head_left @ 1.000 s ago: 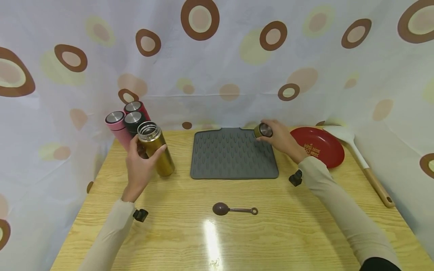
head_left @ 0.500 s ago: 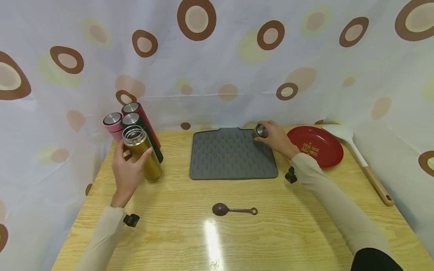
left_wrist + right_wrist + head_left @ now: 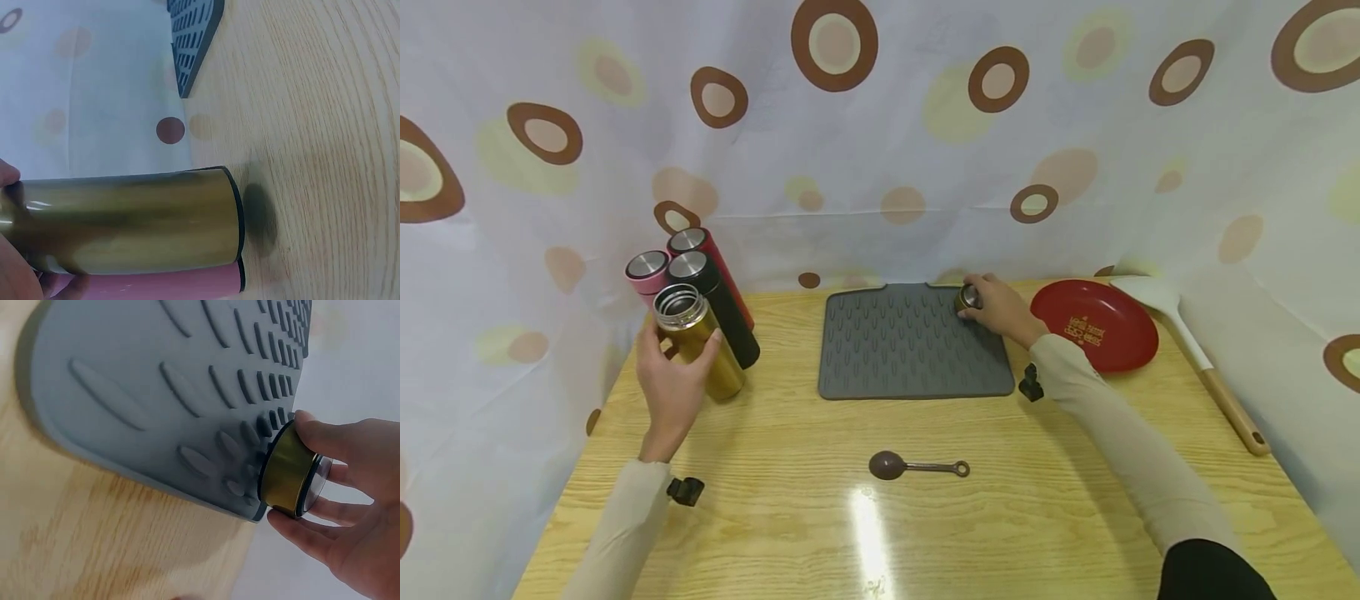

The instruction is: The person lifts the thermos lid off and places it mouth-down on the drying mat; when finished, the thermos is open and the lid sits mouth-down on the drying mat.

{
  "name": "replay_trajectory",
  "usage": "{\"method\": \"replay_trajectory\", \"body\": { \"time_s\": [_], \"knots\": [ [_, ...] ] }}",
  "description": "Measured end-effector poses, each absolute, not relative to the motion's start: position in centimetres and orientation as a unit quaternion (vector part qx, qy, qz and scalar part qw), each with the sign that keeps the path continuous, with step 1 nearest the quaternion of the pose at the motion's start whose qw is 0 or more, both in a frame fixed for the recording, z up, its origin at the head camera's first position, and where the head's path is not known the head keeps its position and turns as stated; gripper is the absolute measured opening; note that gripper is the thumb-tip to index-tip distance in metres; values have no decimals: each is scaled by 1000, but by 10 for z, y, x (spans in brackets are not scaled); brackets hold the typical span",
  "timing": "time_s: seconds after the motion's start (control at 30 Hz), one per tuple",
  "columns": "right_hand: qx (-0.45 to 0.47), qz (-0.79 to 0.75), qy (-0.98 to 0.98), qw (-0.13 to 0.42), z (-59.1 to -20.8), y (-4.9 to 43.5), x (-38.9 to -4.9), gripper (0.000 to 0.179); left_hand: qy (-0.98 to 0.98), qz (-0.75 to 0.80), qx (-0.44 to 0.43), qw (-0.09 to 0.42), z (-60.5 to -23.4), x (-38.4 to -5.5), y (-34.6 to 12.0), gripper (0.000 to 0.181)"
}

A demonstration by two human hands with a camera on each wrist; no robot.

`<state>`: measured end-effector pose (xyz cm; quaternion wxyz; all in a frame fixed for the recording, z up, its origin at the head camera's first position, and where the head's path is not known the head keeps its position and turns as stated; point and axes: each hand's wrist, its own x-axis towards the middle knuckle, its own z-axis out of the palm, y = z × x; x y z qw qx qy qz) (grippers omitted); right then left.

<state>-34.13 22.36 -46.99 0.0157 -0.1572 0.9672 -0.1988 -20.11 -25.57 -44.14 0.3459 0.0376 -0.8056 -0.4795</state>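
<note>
From the head view, the left hand [image 3: 670, 392] holds a smooth gold bottle [image 3: 688, 335] at the left of the table [image 3: 775, 533], thumb on its right side and fingers on its left; the bottle is a tall cylinder with a glossy metallic coat, its threaded silver neck uncovered. The right hand [image 3: 1003, 312] pinches a short gold lid [image 3: 967, 297] with a shiny steel top, at the far right corner of a grey mat [image 3: 910, 342] covered in rows of raised ridges. Behind the gold bottle, and partly hidden by it, a pink bottle [image 3: 647, 265], a black bottle [image 3: 722, 307] and a red bottle [image 3: 718, 268] stand clustered, each capped in round steel. Nearer, on the pale wood grain, lies a brown spoon [image 3: 891, 465] with a ring at its handle's end. To the right sit an oval red plate [image 3: 1108, 317] with gold lettering and a white turner [image 3: 1195, 343] with a wooden grip; a spotted cloth [image 3: 880, 125] hangs beyond. In the left wrist view, the gold bottle ends in a dark base and overlaps the pink one; whether it touches the table I cannot tell. In the right wrist view, thumb and fingers grip the lid's side wall, its dark-edged open end against the mat's corner.
</note>
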Motion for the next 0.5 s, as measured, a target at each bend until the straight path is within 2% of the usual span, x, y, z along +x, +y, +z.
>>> {"method": "replay_trajectory", "body": {
  "time_s": [0.5],
  "knots": [
    [-145,-187,971,29,-473,218,-345,68,-784,-505,106,345,-440,-207,-275,74]
  ]
}}
